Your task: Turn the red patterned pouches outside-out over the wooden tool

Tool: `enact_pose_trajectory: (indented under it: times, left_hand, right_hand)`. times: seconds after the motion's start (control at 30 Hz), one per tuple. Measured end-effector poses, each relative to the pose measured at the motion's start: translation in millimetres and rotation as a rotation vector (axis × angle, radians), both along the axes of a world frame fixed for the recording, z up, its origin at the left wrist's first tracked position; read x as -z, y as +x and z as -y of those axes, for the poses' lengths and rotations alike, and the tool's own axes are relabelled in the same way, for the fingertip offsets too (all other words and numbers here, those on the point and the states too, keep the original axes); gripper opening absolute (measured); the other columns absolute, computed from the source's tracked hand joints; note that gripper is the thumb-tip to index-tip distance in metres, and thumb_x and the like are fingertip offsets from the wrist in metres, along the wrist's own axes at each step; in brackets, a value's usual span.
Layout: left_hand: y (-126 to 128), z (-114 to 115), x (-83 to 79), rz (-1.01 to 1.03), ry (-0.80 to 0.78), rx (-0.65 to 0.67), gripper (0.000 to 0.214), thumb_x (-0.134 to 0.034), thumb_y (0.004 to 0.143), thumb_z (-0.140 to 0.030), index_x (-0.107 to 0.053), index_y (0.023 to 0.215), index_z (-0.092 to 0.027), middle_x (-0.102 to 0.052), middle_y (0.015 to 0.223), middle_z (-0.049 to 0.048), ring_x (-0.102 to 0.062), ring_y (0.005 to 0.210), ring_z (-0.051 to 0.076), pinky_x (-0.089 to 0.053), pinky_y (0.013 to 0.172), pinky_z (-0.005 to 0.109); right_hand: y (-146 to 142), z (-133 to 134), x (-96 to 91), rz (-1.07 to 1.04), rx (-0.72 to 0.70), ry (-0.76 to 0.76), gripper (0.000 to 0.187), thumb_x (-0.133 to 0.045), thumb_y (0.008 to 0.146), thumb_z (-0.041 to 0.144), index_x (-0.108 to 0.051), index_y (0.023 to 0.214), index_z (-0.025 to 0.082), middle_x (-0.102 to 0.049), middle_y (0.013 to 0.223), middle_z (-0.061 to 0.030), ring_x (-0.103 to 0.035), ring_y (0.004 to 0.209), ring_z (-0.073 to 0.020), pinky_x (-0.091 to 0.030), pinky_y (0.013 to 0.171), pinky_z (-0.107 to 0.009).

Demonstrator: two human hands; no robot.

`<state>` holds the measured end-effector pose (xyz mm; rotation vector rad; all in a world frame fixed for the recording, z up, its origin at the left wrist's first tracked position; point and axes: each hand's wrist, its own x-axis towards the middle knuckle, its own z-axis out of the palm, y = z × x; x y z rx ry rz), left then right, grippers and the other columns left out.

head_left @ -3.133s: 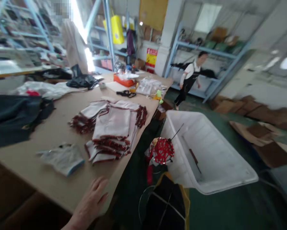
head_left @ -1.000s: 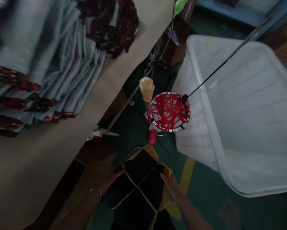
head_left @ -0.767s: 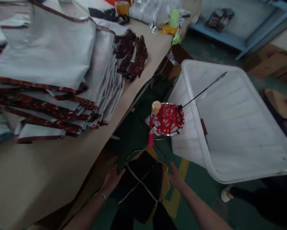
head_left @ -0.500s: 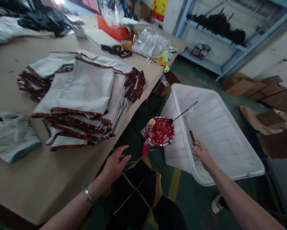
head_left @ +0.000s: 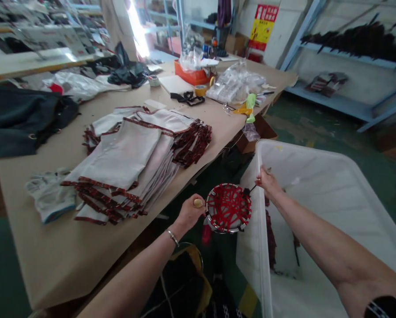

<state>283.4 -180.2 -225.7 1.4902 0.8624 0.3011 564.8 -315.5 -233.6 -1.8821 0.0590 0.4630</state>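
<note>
Red webbing covers the stool (head_left: 229, 208) beside the white plastic bin (head_left: 250, 258); left hand (head_left: 188, 214) grips a tan-knobbed handle (head_left: 198, 203), right hand (head_left: 268, 183) a thin rod (head_left: 253, 188) (both probably light, stiff, best held near those ends).

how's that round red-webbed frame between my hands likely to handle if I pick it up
The frame will probably stay stiff, since its rim looks like shiny metal. The red strips may flex, looking thin and crisscrossed. It could roll if stood on edge, given its round outline.
</note>
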Motion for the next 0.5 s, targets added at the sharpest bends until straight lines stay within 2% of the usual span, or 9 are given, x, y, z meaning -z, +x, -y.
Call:
enact_pose_trajectory:
  times: [0.1, 0.17, 0.23, 0.33, 0.43, 0.5]
  left_hand:
    - [-4, -1, -17.5, 0.011, 0.014, -0.053, 0.013, -0.064, 0.061, -0.019, -0.054, 0.069, -0.021, -0.056, 0.060, -0.0061, -0.057, 0.057, 0.012, -0.047, 0.055, 0.023]
    - [-5, 3, -20.1, 0.012, 0.015, -0.049, 0.013, -0.065, 0.061, -0.021, -0.055, 0.070, -0.021, -0.057, 0.060, -0.0059, -0.057, 0.057, 0.012, -0.047, 0.056, 0.023]
    - [-3, 10, -14.9, 0.002, 0.046, -0.034, 0.013, -0.065, 0.062, -0.022, -0.056, 0.071, -0.021, -0.058, 0.061, -0.0053, -0.056, 0.058, 0.012, -0.046, 0.057, 0.023]
    - [3, 19, 1.2, -0.012, 0.129, -0.037, 0.011, -0.065, 0.063, -0.022, -0.057, 0.070, -0.020, -0.059, 0.066, -0.0037, -0.055, 0.063, 0.012, -0.045, 0.060, 0.023]
    - [13, 18, 15.2, -0.017, 0.156, -0.081, 0.011, -0.064, 0.064, -0.022, -0.056, 0.072, -0.020, -0.060, 0.068, -0.0028, -0.055, 0.065, 0.013, -0.046, 0.061, 0.023]
    - [19, 11, 19.1, -0.031, 0.160, -0.123, 0.012, -0.064, 0.065, -0.021, -0.056, 0.073, -0.020, -0.059, 0.067, -0.0030, -0.055, 0.063, 0.013, -0.045, 0.060, 0.023]
  right_hand:
    - [14, -35, -14.3, 0.000, -0.079, 0.043, 0.050, -0.052, 0.086, 0.059, -0.047, 0.057, 0.018, -0.048, 0.050, 0.0033, -0.049, 0.041, -0.0067, -0.044, 0.040, -0.017]
    - [24, -57, -21.9, 0.006, -0.120, 0.064, 0.052, -0.051, 0.087, 0.059, -0.045, 0.055, 0.019, -0.048, 0.050, 0.0034, -0.048, 0.040, -0.0065, -0.045, 0.040, -0.017]
    - [33, -77, -25.9, 0.016, -0.142, 0.079, 0.053, -0.048, 0.089, 0.059, -0.044, 0.055, 0.018, -0.049, 0.052, 0.0034, -0.048, 0.040, -0.0063, -0.045, 0.040, -0.018]
    - [46, -105, -24.1, 0.029, -0.163, 0.088, 0.052, -0.045, 0.091, 0.058, -0.045, 0.058, 0.018, -0.049, 0.053, 0.0033, -0.048, 0.039, -0.0062, -0.046, 0.040, -0.019]
    - [55, -132, -13.8, 0.049, -0.189, 0.076, 0.050, -0.039, 0.094, 0.055, -0.046, 0.061, 0.018, -0.049, 0.053, 0.0027, -0.046, 0.037, -0.0064, -0.043, 0.038, -0.019]
    - [57, -151, -4.5, 0.074, -0.246, 0.089, 0.046, -0.042, 0.093, 0.053, -0.049, 0.065, 0.017, -0.052, 0.055, 0.0019, -0.047, 0.039, -0.0065, -0.043, 0.040, -0.019]
